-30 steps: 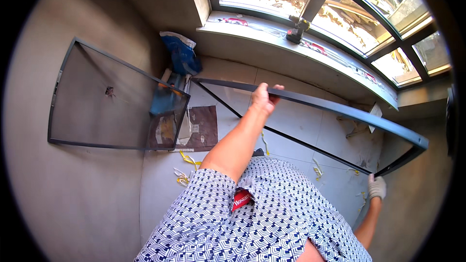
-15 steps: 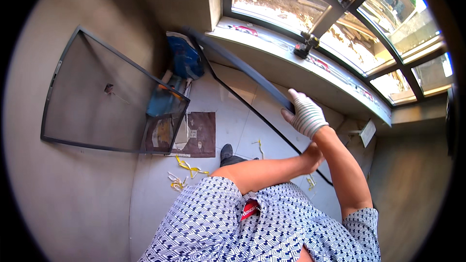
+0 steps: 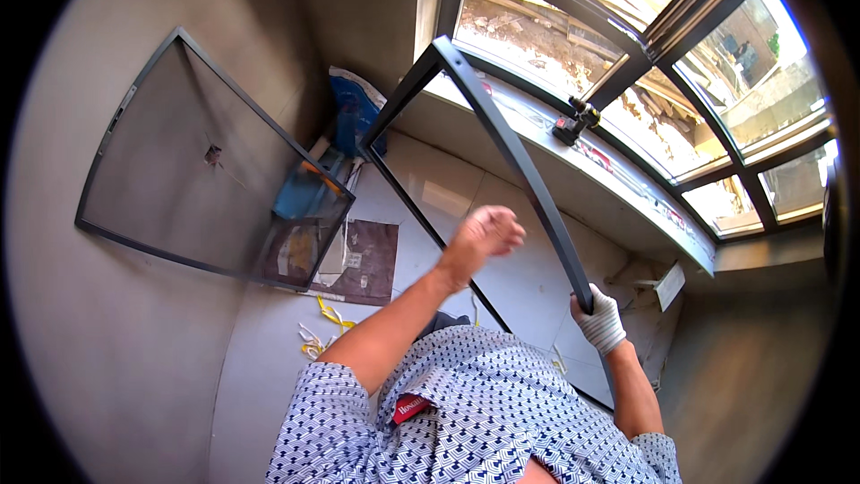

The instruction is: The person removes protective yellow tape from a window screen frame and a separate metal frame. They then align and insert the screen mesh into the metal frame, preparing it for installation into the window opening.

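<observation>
Dark frame [image 3: 516,154]: held up tilted in front of the person; one corner rose highest, overlapping the window [image 3: 555,27] edge; tiled floor [image 3: 269,385] visible through its opening.
Right hand [image 3: 598,321]: striped glove on, wrapped around the frame's near long side, fingers closed on the bar, thumb up along it.
Left hand [image 3: 488,237]: bare, blurred, over the frame's opening between the two long sides; fingers half-bent, clasping nothing visible; couldn't tell whether neighbouring fingers touched.
Mesh panel [image 3: 170,184]: dark-rimmed, leaned on the left wall [image 3: 49,305], well apart from both hands; small hole-like patch seen at its middle.
Corner clutter: blue bag [image 3: 351,116] behind the held frame's far end; brown sheet [image 3: 374,255] flat on the floor beside the mesh panel.
Strips [image 3: 333,314]: yellow and white, loose on the floor near the left forearm.
Sill [image 3: 627,199]: pale, printed film on part of it; power drill [image 3: 575,122] sat there, near the glass.
Clothing: patterned shirt [image 3: 502,394], red tag [image 3: 410,408] at its front.
</observation>
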`<state>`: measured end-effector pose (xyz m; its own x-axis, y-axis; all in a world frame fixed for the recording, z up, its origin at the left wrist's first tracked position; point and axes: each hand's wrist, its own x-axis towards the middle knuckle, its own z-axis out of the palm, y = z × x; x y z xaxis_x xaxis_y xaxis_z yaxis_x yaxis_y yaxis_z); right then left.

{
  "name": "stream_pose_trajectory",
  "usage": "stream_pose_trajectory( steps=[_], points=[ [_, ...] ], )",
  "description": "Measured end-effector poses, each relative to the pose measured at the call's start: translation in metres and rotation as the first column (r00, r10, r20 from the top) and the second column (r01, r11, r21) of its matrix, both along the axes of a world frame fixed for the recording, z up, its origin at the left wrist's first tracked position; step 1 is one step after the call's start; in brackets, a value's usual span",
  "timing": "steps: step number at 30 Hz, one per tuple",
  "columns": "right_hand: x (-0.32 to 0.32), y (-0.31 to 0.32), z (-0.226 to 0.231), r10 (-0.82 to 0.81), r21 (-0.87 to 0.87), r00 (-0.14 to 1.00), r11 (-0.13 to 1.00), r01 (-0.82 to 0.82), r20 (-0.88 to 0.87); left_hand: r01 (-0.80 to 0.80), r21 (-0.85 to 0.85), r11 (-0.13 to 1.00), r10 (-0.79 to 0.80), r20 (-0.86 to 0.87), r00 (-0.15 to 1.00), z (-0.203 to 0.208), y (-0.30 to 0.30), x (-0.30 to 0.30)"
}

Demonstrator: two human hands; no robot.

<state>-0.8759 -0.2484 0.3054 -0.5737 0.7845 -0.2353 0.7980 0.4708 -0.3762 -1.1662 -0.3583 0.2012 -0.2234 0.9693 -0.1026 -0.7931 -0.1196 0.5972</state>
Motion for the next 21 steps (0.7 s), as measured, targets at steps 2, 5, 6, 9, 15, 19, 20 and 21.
stream_pose_trajectory(
  steps=[2, 5, 6, 9, 15, 19, 20, 21],
  points=[
    [0.013, -0.012, 0.006, 0.020, 0.000, 1.000, 1.000, -0.020, 0.016, -0.141, 0.082, 0.987, 0.137, 0.061, 0.989, 0.013, -0.015, -0.030],
    [0.029, -0.037, 0.001, 0.079, 0.067, 0.997, 0.995, -0.079, 0.001, -0.288, 0.163, 0.944, 0.257, 0.187, 0.948, 0.029, -0.042, -0.061],
    [0.033, -0.044, 0.000, 0.085, 0.053, 0.996, 0.995, -0.085, -0.006, -0.307, 0.176, 0.935, 0.264, 0.232, 0.936, 0.031, -0.051, -0.068],
    [0.054, -0.055, -0.011, 0.259, 0.199, 0.966, 0.945, -0.259, 0.025, -0.365, 0.037, 0.930, 0.355, 0.154, 0.922, 0.042, -0.077, -0.076],
    [0.095, -0.070, -0.033, 0.317, 0.228, 0.937, 0.911, -0.343, 0.145, -0.388, -0.222, 0.894, 0.332, -0.251, 0.909, 0.042, -0.109, -0.056],
    [0.113, -0.072, -0.049, 0.311, 0.257, 0.941, 0.907, -0.335, 0.130, -0.329, -0.266, 0.906, 0.250, -0.291, 0.924, 0.047, -0.119, -0.044],
    [0.114, -0.070, -0.048, 0.311, 0.272, 0.943, 0.903, -0.332, 0.120, -0.326, -0.263, 0.908, 0.248, -0.291, 0.924, 0.051, -0.116, -0.040],
    [0.113, -0.068, -0.048, 0.304, 0.266, 0.947, 0.909, -0.322, 0.108, -0.323, -0.258, 0.911, 0.244, -0.296, 0.924, 0.055, -0.114, -0.037]
  ],
)
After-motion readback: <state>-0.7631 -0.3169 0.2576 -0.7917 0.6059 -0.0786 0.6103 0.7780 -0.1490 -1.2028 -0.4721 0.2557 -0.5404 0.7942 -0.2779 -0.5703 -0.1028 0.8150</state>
